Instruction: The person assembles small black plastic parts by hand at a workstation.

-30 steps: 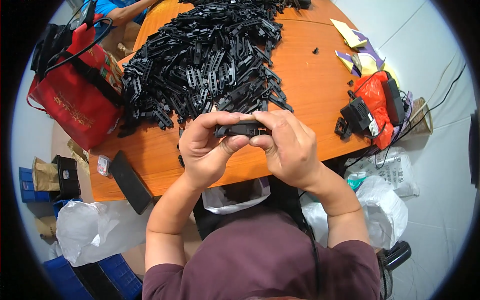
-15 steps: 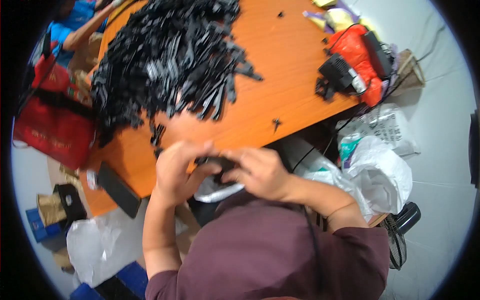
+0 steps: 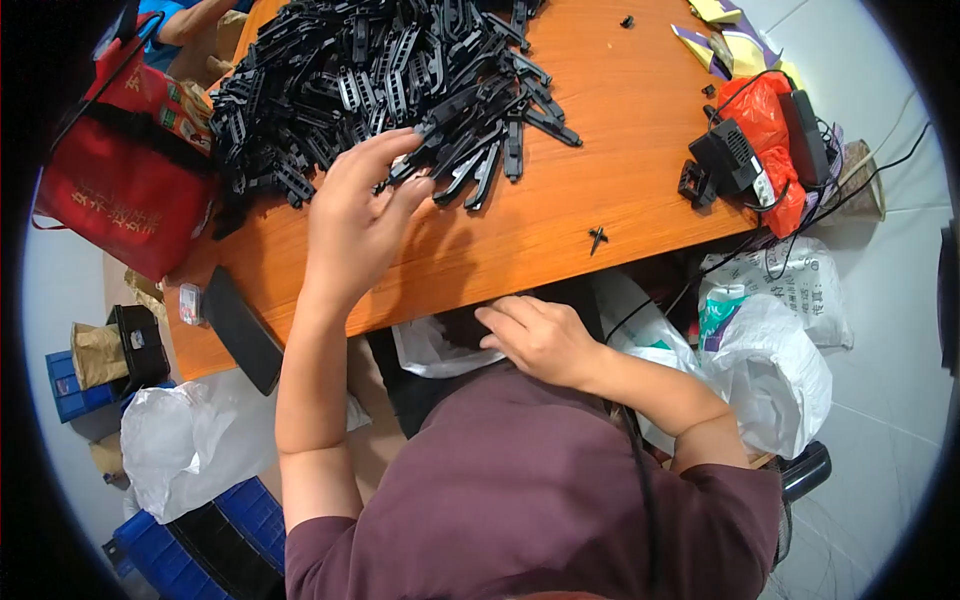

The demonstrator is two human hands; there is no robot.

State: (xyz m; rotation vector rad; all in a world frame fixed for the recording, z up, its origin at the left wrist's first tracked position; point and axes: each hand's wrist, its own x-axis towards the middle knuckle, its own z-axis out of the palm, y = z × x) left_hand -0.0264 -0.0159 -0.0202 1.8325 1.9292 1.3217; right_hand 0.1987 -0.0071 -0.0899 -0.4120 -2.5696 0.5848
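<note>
A large heap of long, narrow black plastic parts (image 3: 370, 85) with slots along them covers the far left of the orange table. My left hand (image 3: 360, 205) reaches over the table to the heap's near edge. Its thumb and fingers are apart around the ends of some parts, and no part is seen lifted. At the table's front edge, close to my body, my right hand (image 3: 545, 338) hovers with loosely bent, parted fingers and nothing visible in it. Below and beside it lies an open white plastic bag (image 3: 435, 355) with dark contents I cannot make out.
A red bag (image 3: 125, 200) and a black phone-like slab (image 3: 240, 330) are at the left. On the right stand a black adapter (image 3: 735, 155) with cables and a red plastic bag (image 3: 765, 110). A small dark piece (image 3: 598, 240) lies near the front edge. White sacks (image 3: 765, 365) stand below.
My hands were together over the table edge with a dark part between them. My left hand has moved forward to the heap; my right stays near my body, and the dark part is gone from view.
</note>
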